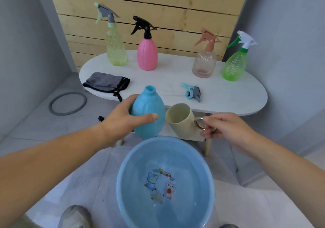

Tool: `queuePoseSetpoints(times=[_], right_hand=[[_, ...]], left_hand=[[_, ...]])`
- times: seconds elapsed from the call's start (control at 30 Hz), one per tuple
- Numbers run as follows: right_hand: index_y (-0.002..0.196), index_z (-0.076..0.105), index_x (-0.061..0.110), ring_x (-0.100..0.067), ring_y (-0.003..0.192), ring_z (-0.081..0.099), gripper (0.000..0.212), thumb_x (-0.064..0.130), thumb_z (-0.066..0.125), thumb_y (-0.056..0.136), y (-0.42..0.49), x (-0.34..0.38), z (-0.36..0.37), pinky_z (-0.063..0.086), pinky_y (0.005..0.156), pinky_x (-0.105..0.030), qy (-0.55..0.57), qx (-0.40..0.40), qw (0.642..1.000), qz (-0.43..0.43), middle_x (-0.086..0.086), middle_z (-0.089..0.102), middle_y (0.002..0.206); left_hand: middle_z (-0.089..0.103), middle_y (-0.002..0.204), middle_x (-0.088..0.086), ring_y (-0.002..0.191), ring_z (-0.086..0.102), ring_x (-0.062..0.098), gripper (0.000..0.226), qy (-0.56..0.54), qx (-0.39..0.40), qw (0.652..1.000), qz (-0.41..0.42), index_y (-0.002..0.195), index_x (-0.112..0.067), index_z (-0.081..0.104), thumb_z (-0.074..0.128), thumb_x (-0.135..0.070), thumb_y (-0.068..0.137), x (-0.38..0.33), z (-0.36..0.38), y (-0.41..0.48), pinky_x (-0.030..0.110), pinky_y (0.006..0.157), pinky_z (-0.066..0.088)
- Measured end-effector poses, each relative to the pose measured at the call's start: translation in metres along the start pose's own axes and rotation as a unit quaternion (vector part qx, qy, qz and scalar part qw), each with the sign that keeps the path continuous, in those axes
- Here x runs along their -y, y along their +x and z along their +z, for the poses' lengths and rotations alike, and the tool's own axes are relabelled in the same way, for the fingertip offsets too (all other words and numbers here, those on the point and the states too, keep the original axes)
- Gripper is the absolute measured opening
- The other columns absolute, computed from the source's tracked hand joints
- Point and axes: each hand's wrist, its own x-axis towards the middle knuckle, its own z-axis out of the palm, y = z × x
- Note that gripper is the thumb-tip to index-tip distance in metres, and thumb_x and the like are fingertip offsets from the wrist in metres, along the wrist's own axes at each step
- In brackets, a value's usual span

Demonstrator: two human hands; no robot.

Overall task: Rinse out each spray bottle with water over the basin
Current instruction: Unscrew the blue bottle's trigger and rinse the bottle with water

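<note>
Nearest, on the floor, sits the round blue basin (193, 166), with cartoon figures on its bottom and small glints low on its inner wall. A grey shoe (75, 215) shows just left of it.

Above the basin's far rim, the left hand (123, 120) grips the bottle (149, 108). The bottle is pale blue, opaque and egg-shaped with faint ribs. Its spray head is off, and its open threaded neck points up, leaning slightly. The thumb lies across the near side of the bottle's belly and the fingers wrap round behind.

Just right of the bottle, almost touching it, is a cream cup (179, 120). The right hand (226, 127) pinches its shiny handle with curled fingers. The cup is tipped so that its mouth faces up and to the left, toward the bottle. The two hands are apart, with bottle and cup between them.

Beyond them stands a white oval worktop (228, 101). On its near part lie a teal-and-grey spray head (191, 92) and a folded grey cloth (105, 82). Four capped bottles stand upright along the back: yellow-green (116, 52), pink (147, 55), clear peach (204, 64) and green (233, 66). A grey ring (67, 103) lies on the floor at left.
</note>
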Motion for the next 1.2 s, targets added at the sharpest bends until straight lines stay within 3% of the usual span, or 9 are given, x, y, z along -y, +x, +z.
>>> queuePoseSetpoints(times=[0.13,0.23,0.4,0.53,0.73,0.87,1.03,1.2], right_hand=[[0.072,0.068,0.001,-0.040,0.083,0.069,0.029,0.015,0.060,0.096,-0.020,0.030,-0.017,0.058,0.087,-0.047,0.023,-0.041,0.996,-0.076,-0.015,0.065,0.070],[0.066,0.072,0.013,-0.045,0.091,0.069,0.032,0.015,0.059,0.095,-0.032,0.047,-0.020,0.057,0.090,-0.048,0.024,-0.063,0.987,-0.143,-0.006,0.067,0.068],[0.071,0.075,0.027,-0.029,0.093,0.072,0.028,0.019,0.062,0.095,-0.043,0.061,-0.021,0.055,0.093,-0.039,-0.033,-0.089,0.970,-0.223,-0.001,0.074,0.077],[0.080,0.074,0.024,-0.034,0.088,0.068,0.014,0.029,0.065,0.090,-0.046,0.063,-0.017,0.052,0.090,-0.053,-0.090,-0.099,0.954,-0.268,-0.002,0.075,0.084],[0.076,0.071,0.031,-0.015,0.079,0.063,0.017,0.022,0.067,0.090,-0.049,0.065,-0.015,0.049,0.072,-0.022,-0.121,-0.101,0.935,-0.317,0.005,0.071,0.080],[0.079,0.069,0.034,-0.007,0.080,0.062,0.025,0.013,0.067,0.092,-0.051,0.065,-0.014,0.041,0.073,-0.008,-0.138,-0.103,0.927,-0.333,0.012,0.069,0.081],[0.081,0.069,0.035,-0.010,0.083,0.064,0.015,0.022,0.066,0.087,-0.050,0.063,-0.014,0.044,0.077,-0.010,-0.142,-0.108,0.919,-0.353,0.009,0.067,0.081],[0.084,0.069,0.038,-0.014,0.088,0.065,0.007,0.038,0.061,0.085,-0.049,0.061,-0.014,0.052,0.084,-0.027,-0.154,-0.111,0.910,-0.368,0.009,0.067,0.083]], left_hand=[[0.076,0.111,-0.008,0.104,0.075,0.015,0.077,0.004,0.004,1.000,0.000,0.128,-0.036,0.058,0.091,-0.042,0.060,-0.002,0.000,-0.003,0.034,0.080,0.062],[0.074,0.117,-0.003,0.106,0.074,0.018,0.083,0.009,0.007,1.000,-0.006,0.128,-0.036,0.059,0.091,-0.047,0.052,0.001,0.006,-0.006,0.033,0.081,0.061],[0.075,0.116,-0.006,0.107,0.074,0.015,0.079,0.015,0.037,0.999,-0.009,0.127,-0.039,0.061,0.091,-0.046,0.055,0.006,0.021,-0.008,0.037,0.088,0.062],[0.075,0.115,-0.008,0.107,0.074,0.014,0.080,0.017,0.045,0.999,-0.011,0.130,-0.037,0.061,0.090,-0.045,0.056,0.007,0.034,-0.008,0.033,0.085,0.061],[0.075,0.114,-0.007,0.107,0.073,0.015,0.071,0.024,0.057,0.998,-0.014,0.127,-0.039,0.062,0.091,-0.042,0.061,0.010,0.040,-0.008,0.037,0.089,0.061],[0.075,0.113,-0.007,0.107,0.074,0.015,0.070,0.025,0.057,0.998,-0.014,0.127,-0.039,0.062,0.090,-0.041,0.062,0.010,0.041,-0.008,0.036,0.088,0.062],[0.075,0.116,-0.005,0.109,0.073,0.016,0.076,0.023,0.056,0.998,-0.012,0.128,-0.038,0.062,0.090,-0.046,0.058,0.011,0.041,-0.007,0.039,0.090,0.061],[0.075,0.115,-0.006,0.108,0.073,0.016,0.076,0.018,0.059,0.998,-0.017,0.128,-0.038,0.062,0.090,-0.044,0.058,0.012,0.042,-0.007,0.036,0.087,0.061]])
